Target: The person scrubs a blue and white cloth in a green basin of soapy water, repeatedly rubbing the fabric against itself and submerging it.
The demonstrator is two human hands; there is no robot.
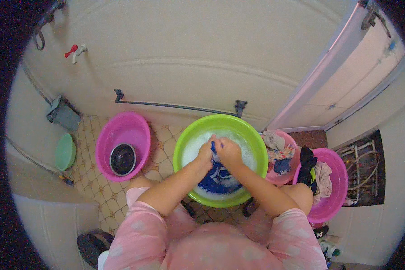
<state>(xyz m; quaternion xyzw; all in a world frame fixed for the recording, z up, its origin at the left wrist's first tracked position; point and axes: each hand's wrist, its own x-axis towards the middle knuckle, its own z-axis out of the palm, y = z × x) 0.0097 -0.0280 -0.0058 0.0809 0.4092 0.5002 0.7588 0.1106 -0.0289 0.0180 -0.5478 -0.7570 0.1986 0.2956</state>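
A blue garment with white markings (217,179) lies partly in the foamy water of a lime-green basin (181,150) between my knees. Both hands are close together above the suds, each closed on a bunched upper part of that garment. My left hand (206,150) is on the left of the bunch, its fingers largely hidden. My right hand (228,150) grips from the right, its knuckles up. White suds (195,143) surround the cloth. The garment's lower part spreads toward me in the water.
On the left, a magenta basin (104,139) holds a dark round container (123,159). A small green basin (65,152) leans by the wall. At right stand a pink basin (294,141) and another magenta basin (339,180), both with clothes. A pipe (175,106) runs along the wall behind.
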